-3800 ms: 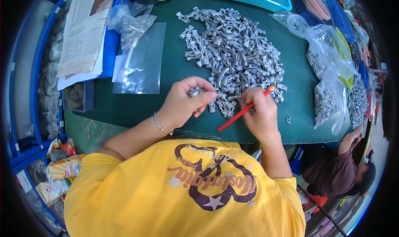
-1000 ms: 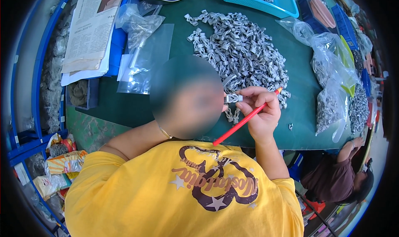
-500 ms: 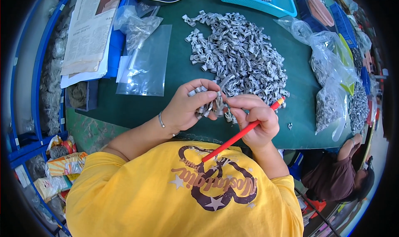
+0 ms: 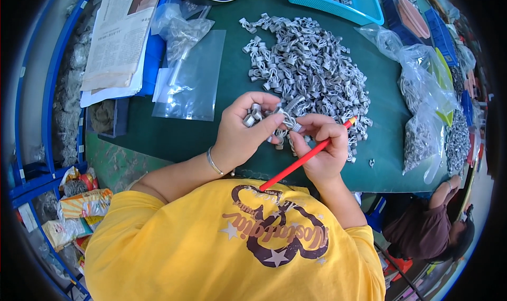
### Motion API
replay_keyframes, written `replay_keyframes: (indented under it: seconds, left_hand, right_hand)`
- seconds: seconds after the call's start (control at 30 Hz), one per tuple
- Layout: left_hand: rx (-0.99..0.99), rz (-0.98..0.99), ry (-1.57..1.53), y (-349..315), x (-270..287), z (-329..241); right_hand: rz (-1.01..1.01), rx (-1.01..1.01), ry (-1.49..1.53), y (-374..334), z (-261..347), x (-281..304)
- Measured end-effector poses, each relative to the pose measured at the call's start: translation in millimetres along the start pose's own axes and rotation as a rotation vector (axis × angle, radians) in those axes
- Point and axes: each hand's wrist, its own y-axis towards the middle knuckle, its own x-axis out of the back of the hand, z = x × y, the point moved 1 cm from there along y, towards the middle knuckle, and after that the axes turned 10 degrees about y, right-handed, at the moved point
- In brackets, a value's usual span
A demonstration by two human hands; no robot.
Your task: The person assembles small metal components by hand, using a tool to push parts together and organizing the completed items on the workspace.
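Note:
My left hand [image 4: 244, 125] is closed around several small grey metal pieces [image 4: 253, 115], each with a ribbed ring and looped links. One such metal link piece [image 4: 288, 120] stretches from its thumb and fingertips to the fingers of my right hand [image 4: 326, 147], which pinch its ring end. A red pencil-like stick [image 4: 303, 161] with a yellow end lies through the right hand, its lower end near my shirt. Just beyond both hands a large heap of the same metal pieces [image 4: 311, 63] covers the green table [image 4: 232, 90].
Flat plastic bags [image 4: 198, 79] and newspaper [image 4: 117, 42] lie to the left. A turquoise basket [image 4: 364, 13] stands at the far side. Clear bags of metal pieces [image 4: 420, 137] sit at the right. Another person [image 4: 422, 227] is at the right edge. One loose piece [image 4: 371, 162] lies apart.
A metal piece now spans between both hands' fingertips, more sideways than before. The left hand has turned slightly, and the table scene has shifted a little to the right in view.

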Motion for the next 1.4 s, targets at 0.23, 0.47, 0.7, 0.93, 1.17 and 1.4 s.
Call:
replay_keyframes:
  seconds: [0.23, 0.47, 0.7, 0.93, 1.17, 1.4]
  left_hand:
    - [-0.040, 0.115, 0.041, -4, 2, -1]
    - [-0.063, 0.126, 0.019, -5, 0, 0]
    - [-0.182, 0.118, 0.084, -5, 1, 3]
    - [0.103, 0.225, -0.461, 9, 23, 0]
    - [0.204, 0.187, -0.440, 12, 32, 4]
    - [0.179, 0.172, 0.151, 8, 23, 4]
  right_hand:
    - [-0.043, -0.027, 0.133, -3, -4, 4]
    - [-0.047, -0.024, 0.159, -4, -3, 5]
    - [-0.025, -0.046, 0.172, -3, -1, 5]
    - [-0.128, -0.224, 0.094, 1, 1, 21]
    - [0.395, 0.054, -0.626, 10, -3, 14]
    - [0.254, 0.048, -0.576, 4, -4, 20]
